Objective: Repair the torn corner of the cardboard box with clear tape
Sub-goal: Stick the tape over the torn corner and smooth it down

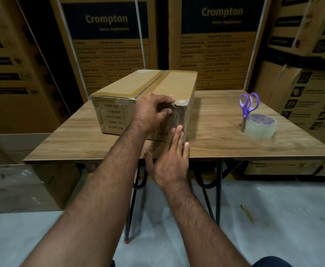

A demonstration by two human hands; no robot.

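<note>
A long brown cardboard box lies on the wooden table. Its near right corner is crumpled and covered with shiny clear tape that runs down the edge. My left hand curls over the top near that corner, with its fingertips on the taped edge. My right hand lies flat, fingers together, pressed against the lower part of the same edge. Neither hand holds a tool. A roll of clear tape sits on the table to the right.
Purple-handled scissors stand blades-down beside the tape roll. Large printed cartons are stacked behind and on both sides of the table. An open cardboard box sits on the floor at the left. The table's black metal legs stand below its front edge.
</note>
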